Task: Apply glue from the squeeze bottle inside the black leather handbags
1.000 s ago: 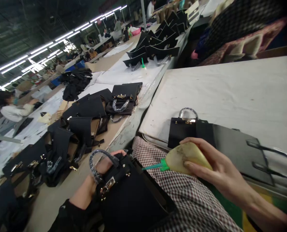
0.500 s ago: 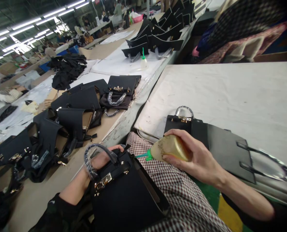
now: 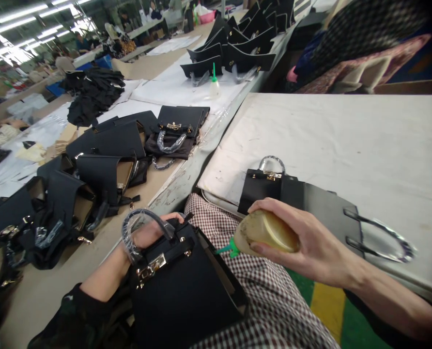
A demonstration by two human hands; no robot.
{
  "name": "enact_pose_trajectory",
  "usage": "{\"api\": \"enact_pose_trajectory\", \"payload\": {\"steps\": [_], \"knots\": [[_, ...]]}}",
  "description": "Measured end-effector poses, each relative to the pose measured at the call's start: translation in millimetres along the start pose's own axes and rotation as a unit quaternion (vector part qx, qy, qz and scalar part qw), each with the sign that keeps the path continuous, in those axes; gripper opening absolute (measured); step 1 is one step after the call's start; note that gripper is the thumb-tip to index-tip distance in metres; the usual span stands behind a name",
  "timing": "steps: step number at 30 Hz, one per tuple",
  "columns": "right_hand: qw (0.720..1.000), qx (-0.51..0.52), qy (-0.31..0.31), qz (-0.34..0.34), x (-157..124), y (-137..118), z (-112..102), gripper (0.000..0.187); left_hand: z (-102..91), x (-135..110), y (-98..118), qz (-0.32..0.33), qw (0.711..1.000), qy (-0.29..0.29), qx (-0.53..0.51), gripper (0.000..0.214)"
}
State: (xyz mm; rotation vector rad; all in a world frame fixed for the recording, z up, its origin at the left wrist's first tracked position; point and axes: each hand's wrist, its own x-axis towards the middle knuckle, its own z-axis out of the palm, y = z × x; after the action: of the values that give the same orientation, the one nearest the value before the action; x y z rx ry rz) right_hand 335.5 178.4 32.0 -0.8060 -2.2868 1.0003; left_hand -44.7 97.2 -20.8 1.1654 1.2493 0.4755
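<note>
A black handbag (image 3: 183,291) with gold hardware and a plastic-wrapped handle rests on my checkered lap. My left hand (image 3: 156,230) reaches through behind that handle and grips the bag's top edge; some of its fingers are hidden by the bag. In my right hand (image 3: 306,242) is a squeeze glue bottle (image 3: 265,232), tilted sideways, holding yellowish liquid. Its green nozzle points left, with the tip at the open side edge of the bag. Just beyond the bottle, on the white table, lies another black handbag (image 3: 261,189) with its flat panel and second handle spread to the right.
Several black handbags (image 3: 107,138) crowd the table on the left. A second glue bottle (image 3: 214,87) stands upright near curved black bag panels (image 3: 250,51) at the back. A pile of black material (image 3: 92,94) lies farther left. Checkered cloth (image 3: 368,39) hangs at the upper right.
My right hand has moved the bottle slightly right and down, and the nozzle tip sits lower along the bag's side edge. The left hand keeps its hold; the view has shifted a little.
</note>
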Motion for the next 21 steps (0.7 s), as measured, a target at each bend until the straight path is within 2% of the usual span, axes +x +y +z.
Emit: {"api": "enact_pose_trajectory", "payload": {"steps": [6, 12, 15, 18, 21], "knots": [[0.999, 0.003, -0.035, 0.011, -5.1, -3.2, -8.4, 0.036, 3.0, 4.5, -0.3, -0.008, 1.0, 0.001, 0.009, 0.021], [0.998, -0.02, 0.034, -0.041, 6.2, 3.2, 4.5, 0.047, 6.0, 3.9, 7.7, -0.012, 1.0, -0.005, 0.005, 0.021], [0.995, -0.024, 0.05, -0.077, 12.5, 6.4, 10.9, 0.051, 7.6, 2.6, 9.9, -0.009, 1.0, -0.005, 0.004, 0.022], [0.994, -0.022, 0.041, -0.094, 12.6, 5.9, 9.1, 0.049, 8.2, 1.7, 8.7, -0.006, 1.0, -0.004, 0.002, 0.023], [0.997, -0.02, 0.01, -0.076, 8.1, 2.6, 0.1, 0.044, 8.4, 1.9, 6.9, 0.002, 1.0, 0.002, 0.013, 0.023]]}}
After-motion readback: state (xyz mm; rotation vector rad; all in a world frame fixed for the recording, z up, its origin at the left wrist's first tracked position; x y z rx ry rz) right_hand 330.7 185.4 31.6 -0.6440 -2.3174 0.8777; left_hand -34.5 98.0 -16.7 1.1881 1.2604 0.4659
